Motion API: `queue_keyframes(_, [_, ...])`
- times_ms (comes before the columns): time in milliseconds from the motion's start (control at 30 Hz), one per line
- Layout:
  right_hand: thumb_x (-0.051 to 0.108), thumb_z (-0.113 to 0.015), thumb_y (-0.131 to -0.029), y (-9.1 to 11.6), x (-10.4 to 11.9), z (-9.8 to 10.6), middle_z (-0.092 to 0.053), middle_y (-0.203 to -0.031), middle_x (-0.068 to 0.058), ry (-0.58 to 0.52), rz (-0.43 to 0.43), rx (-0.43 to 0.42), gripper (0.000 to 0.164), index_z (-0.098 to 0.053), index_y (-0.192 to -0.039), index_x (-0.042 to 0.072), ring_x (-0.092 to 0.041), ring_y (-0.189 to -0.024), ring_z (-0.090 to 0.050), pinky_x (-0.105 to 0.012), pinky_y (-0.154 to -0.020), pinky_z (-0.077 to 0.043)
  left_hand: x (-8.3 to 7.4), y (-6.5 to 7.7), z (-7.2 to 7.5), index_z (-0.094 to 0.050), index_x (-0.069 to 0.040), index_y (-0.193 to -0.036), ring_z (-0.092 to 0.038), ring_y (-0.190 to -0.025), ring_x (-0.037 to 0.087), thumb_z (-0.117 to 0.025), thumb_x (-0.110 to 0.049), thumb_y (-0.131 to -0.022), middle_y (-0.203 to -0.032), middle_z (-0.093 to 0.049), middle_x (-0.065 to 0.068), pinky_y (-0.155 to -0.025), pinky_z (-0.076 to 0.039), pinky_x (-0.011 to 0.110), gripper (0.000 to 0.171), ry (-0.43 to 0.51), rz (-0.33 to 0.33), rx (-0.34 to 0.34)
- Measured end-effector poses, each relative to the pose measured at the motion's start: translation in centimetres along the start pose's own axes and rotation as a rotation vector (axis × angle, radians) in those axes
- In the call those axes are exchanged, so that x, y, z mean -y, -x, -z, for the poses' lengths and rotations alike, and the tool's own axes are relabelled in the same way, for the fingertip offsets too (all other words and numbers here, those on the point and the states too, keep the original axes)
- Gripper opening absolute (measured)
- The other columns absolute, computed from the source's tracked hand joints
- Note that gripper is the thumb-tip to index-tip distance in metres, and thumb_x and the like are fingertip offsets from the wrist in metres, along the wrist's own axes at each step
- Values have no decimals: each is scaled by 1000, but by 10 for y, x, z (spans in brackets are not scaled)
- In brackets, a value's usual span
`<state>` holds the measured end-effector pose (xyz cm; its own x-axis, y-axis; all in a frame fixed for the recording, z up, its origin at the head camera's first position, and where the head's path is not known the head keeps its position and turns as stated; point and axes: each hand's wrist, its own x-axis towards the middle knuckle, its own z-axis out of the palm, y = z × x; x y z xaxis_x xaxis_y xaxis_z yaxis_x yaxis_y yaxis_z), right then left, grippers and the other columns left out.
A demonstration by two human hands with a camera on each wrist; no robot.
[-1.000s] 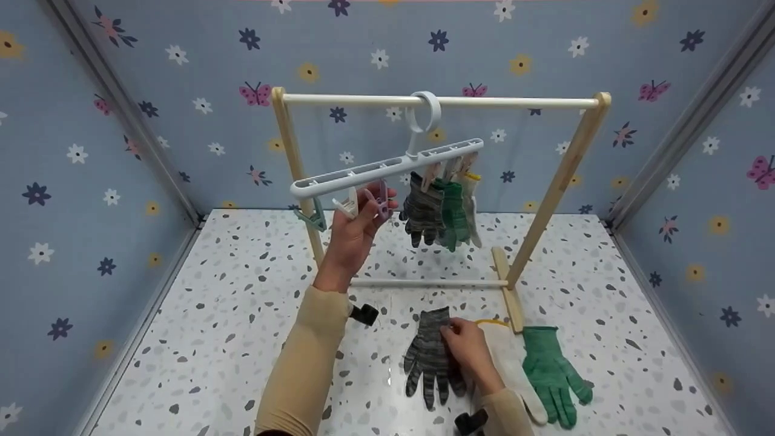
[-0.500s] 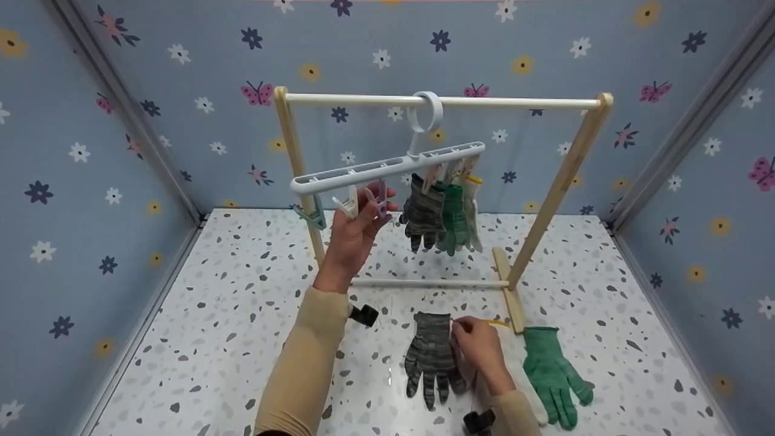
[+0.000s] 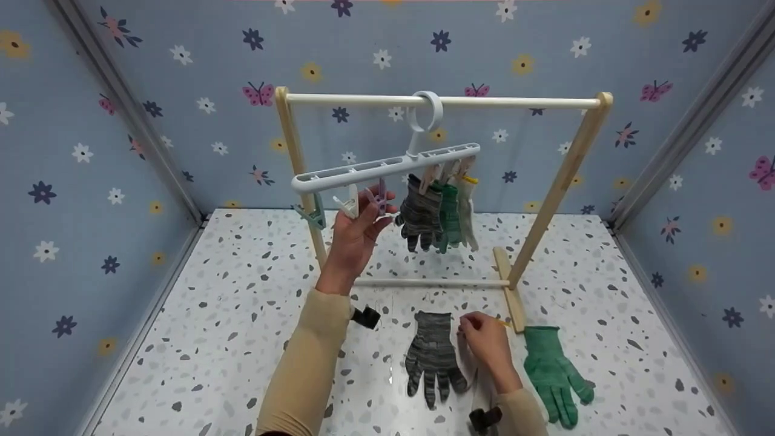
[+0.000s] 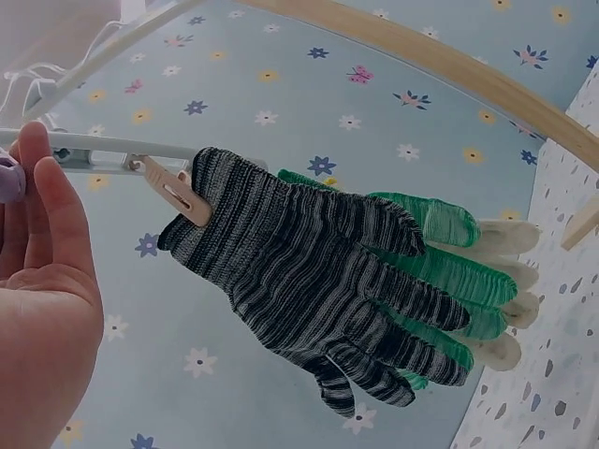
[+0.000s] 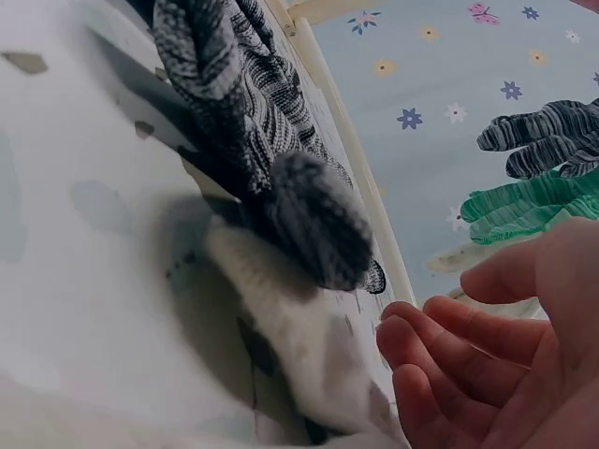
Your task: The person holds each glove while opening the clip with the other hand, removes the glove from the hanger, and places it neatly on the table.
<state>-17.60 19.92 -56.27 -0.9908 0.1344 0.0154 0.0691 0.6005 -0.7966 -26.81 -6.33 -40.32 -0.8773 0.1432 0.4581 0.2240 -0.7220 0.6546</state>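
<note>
In the head view my left hand [image 3: 356, 233] holds a purple clothespin [image 3: 379, 197] below the white clip hanger [image 3: 354, 174]. Also hanging there are a white clothespin [image 3: 349, 203] and a green clothespin [image 3: 312, 213]. Pegged on the right half are a grey striped glove [image 4: 309, 271], a green glove [image 4: 440, 271] and a white glove [image 4: 505, 238]. My right hand [image 3: 489, 345] hovers over a white glove [image 5: 299, 346] lying on the table, mostly covered by it. Its fingers are loosely bent with nothing visible between them. Left of it lies a grey striped glove [image 3: 433, 357].
A wooden rack [image 3: 557, 188] with a white top rod [image 3: 514, 102] carries the hanger; its foot [image 3: 508, 290] stands behind the gloves. On the right of the speckled table [image 3: 242, 339] lies a green glove [image 3: 551, 369]. Flowered walls enclose three sides.
My right hand has moved off the grey striped glove, rightward over the white glove. That grey glove's cuff has settled flat. My left hand stays at the purple clothespin; the hung gloves swing slightly.
</note>
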Motion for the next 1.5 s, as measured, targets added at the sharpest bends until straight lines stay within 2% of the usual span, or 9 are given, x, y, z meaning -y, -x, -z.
queue_keyframes(200, [16, -61, -99, -4, 5, 5, -71, -85, -5, -23, 31, -16, 20, -73, -105, 0, -17, -75, -68, -36, -68, -55, 2, 0, 1, -60, -3, -124, -66, -98, 21, -78, -29, -87, -114, -66, 14, -84, -53, 28, 49, -24, 1, -28])
queue_keyframes(400, [16, -62, -99, -10, 18, 10, -72, -85, -4, -86, 75, -50, 17, -74, -101, 4, -22, -78, -70, -36, -70, -55, 6, 2, 5, -62, -5, -123, -65, -101, 23, -77, -25, -88, -114, -66, 14, -90, -50, 32, 43, -34, -27, -20])
queue_keyframes(567, [14, -62, -99, -18, 31, 12, -72, -85, -3, -130, 131, -73, 15, -73, -100, 4, -22, -78, -70, -33, -69, -53, 10, 4, 9, -63, -8, -122, -65, -103, 24, -73, -12, -92, -114, -67, 13, -93, -48, 34, 32, -55, -54, -2])
queue_keyframes(733, [13, -62, -99, -27, 44, 20, -71, -87, -6, -175, 170, -91, 16, -72, -102, 1, -22, -78, -68, -28, -65, -52, 13, 4, 14, -64, -10, -120, -64, -105, 24, -59, 6, -96, -115, -68, 11, -94, -47, 34, 29, -76, -60, -5])
queue_keyframes(833, [12, -63, -99, -33, 52, 26, -71, -86, -6, -178, 214, -117, 14, -73, -100, 3, -20, -77, -67, -26, -63, -51, 15, 3, 18, -65, -10, -118, -64, -106, 23, -57, 9, -96, -115, -69, 11, -95, -47, 35, 31, -120, -57, -34])
queue_keyframes(967, [11, -64, -98, -41, 64, 33, -72, -87, -5, -179, 285, -165, 12, -74, -99, 4, -20, -78, -67, -27, -66, -51, 20, 1, 25, -65, -6, -117, -63, -109, 27, -61, 7, -94, -114, -69, 11, -101, -43, 40, 27, -202, -49, -94])
queue_keyframes(1100, [12, -64, -98, -48, 79, 39, -73, -89, -6, -189, 340, -194, 14, -74, -102, 2, -21, -82, -68, -34, -72, -54, 28, -1, 33, -62, 0, -121, -60, -115, 33, -64, 5, -94, -117, -68, 13, -105, -40, 43, 28, -283, -30, -186])
queue_keyframes(1267, [15, -63, -100, -58, 101, 46, -72, -94, -5, -201, 376, -217, 17, -73, -106, 3, -19, -88, -67, -39, -77, -54, 40, -2, 40, -59, 3, -126, -59, -118, 30, -66, 2, -94, -122, -66, 14, -103, -44, 39, 34, -329, 0, -291])
queue_keyframes(1500, [16, -63, -100, -71, 133, 54, -69, -108, -7, -303, 416, -239, 21, -70, -116, 5, -19, -99, -64, -40, -84, -53, 52, -6, 43, -58, 2, -130, -51, -127, 34, -67, -5, -95, -130, -61, 14, -104, -42, 39, 37, -437, 27, -251])
